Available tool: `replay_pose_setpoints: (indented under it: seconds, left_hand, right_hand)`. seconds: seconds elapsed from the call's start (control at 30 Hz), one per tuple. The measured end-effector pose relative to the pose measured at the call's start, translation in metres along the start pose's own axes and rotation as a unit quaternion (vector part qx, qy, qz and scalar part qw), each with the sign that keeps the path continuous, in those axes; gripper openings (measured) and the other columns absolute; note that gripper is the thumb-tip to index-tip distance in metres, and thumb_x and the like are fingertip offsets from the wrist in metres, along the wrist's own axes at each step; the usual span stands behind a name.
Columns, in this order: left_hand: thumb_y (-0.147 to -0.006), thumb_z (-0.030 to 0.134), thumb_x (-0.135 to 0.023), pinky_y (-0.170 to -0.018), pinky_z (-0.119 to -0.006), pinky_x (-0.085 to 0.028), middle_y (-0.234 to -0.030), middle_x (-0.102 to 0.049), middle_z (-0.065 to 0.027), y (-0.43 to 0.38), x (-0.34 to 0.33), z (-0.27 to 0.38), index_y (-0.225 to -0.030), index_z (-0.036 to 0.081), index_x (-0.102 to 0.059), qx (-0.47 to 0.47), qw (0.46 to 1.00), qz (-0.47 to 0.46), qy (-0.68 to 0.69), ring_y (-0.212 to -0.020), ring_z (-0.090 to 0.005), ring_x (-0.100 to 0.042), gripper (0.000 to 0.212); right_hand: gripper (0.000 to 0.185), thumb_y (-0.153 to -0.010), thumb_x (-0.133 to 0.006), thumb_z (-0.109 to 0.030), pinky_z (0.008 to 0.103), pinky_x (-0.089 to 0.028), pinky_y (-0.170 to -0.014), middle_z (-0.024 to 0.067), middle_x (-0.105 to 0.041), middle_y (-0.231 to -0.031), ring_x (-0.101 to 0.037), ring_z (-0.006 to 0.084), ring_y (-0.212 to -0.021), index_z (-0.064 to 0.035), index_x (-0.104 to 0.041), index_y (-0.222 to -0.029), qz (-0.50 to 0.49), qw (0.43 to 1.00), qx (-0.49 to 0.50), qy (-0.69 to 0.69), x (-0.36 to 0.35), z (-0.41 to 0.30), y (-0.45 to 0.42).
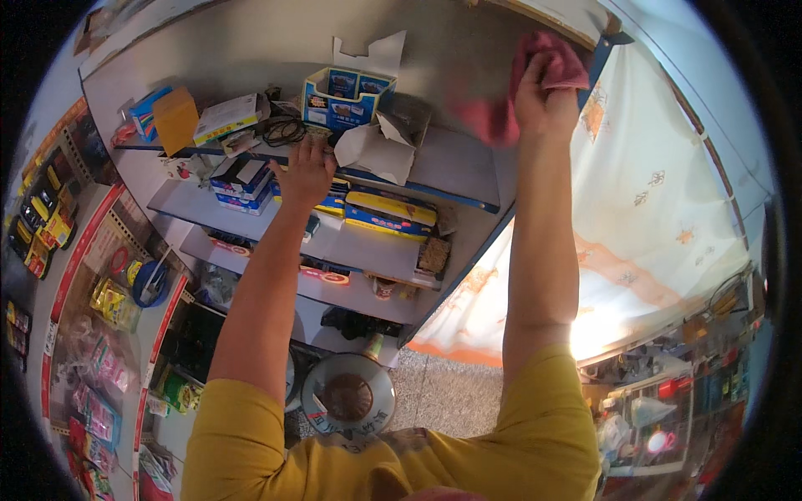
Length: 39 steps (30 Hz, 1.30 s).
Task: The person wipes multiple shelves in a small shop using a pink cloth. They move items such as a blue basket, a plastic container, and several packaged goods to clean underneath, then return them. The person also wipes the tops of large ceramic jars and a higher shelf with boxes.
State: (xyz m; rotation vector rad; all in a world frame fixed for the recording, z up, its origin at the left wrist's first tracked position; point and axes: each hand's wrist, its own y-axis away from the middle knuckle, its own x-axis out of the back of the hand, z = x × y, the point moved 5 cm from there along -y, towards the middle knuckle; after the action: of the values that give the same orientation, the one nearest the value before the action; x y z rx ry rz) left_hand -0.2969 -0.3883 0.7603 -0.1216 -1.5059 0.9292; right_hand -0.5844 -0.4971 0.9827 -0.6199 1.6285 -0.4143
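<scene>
My right hand (544, 103) grips a dark pink cloth (551, 59) against the upper right part of the shelf unit's back panel; one end of the cloth hangs to the left and looks blurred. My left hand (307, 172) rests with spread fingers at the front edge of the upper shelf (454, 166), holding nothing. Just beyond its fingertips are a coiled black cable (283, 131) and a blue and yellow display box (341, 109) with packets in it. A torn, opened cardboard box (382, 150) lies to the right of that hand.
Lower shelves hold blue and yellow boxes (391, 215). An orange box (175, 119) stands at the upper shelf's left. A patterned white curtain (633, 219) hangs at the right. Below are a round basin (349, 394) and speckled floor (438, 391). Packaged goods (116, 304) line racks at the left.
</scene>
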Motion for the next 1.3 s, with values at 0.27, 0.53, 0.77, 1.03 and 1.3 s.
replay_pose_setpoints:
  seconds: [0.27,0.53,0.77,1.03,1.3]
  left_hand:
    - [-0.091,0.043,-0.021,-0.092,-0.067,-0.019,-0.139,-0.025,-0.0086,0.002,0.001,0.003,-0.133,0.015,-0.03,-0.01,0.999,-0.045,-0.021,-0.127,-0.0312,-0.025,0.052]
    - [-0.091,0.039,-0.026,-0.092,-0.066,-0.02,-0.135,-0.032,-0.0082,0.009,0.006,-0.004,-0.131,0.014,-0.034,-0.009,1.0,0.006,-0.017,-0.122,-0.0318,-0.032,0.047]
    - [-0.091,0.035,-0.029,-0.087,-0.067,-0.025,-0.13,-0.037,-0.0106,0.01,0.008,0.0,-0.127,0.014,-0.038,-0.028,0.997,0.076,-0.007,-0.12,-0.0302,-0.034,0.043]
    - [-0.09,0.037,-0.029,-0.09,-0.067,-0.019,-0.132,-0.035,-0.0091,0.011,0.005,-0.016,-0.127,0.015,-0.038,0.01,0.998,0.056,0.003,-0.122,-0.0291,-0.032,0.045]
    - [-0.09,0.039,-0.029,-0.092,-0.068,-0.016,-0.135,-0.032,-0.0076,0.006,0.002,0.009,-0.128,0.017,-0.036,-0.008,0.999,0.03,0.037,-0.124,-0.0274,-0.03,0.045]
  right_hand:
    - [0.018,-0.087,-0.043,-0.017,0.0402,-0.05,-0.066,0.0124,-0.058,-0.086,-0.058,0.029,-0.081,-0.0072,-0.05,-0.101,0.114,0.918,0.128,0.358,0.038,0.058,-0.035]
    - [0.028,-0.085,-0.048,-0.016,0.0351,-0.049,-0.07,0.0111,-0.058,-0.098,-0.058,0.0229,-0.085,-0.0063,-0.05,-0.111,0.074,0.85,0.034,0.52,0.081,0.139,-0.171]
    - [0.051,-0.079,-0.044,-0.025,0.0403,-0.03,-0.097,0.0145,-0.041,-0.127,-0.038,0.0269,-0.118,-0.0101,-0.036,-0.127,-0.332,0.255,0.163,0.893,0.077,0.236,-0.181]
    - [0.051,-0.084,-0.038,-0.032,0.0452,-0.025,-0.1,0.0077,-0.028,-0.138,-0.028,0.029,-0.125,-0.0159,-0.032,-0.131,-0.06,0.37,0.024,0.927,0.037,0.214,-0.14]
    - [0.043,-0.086,-0.035,-0.034,0.0413,-0.036,-0.092,0.0161,-0.049,-0.12,-0.048,0.0324,-0.109,-0.0096,-0.05,-0.118,-0.158,0.321,0.106,0.928,0.053,0.154,-0.172]
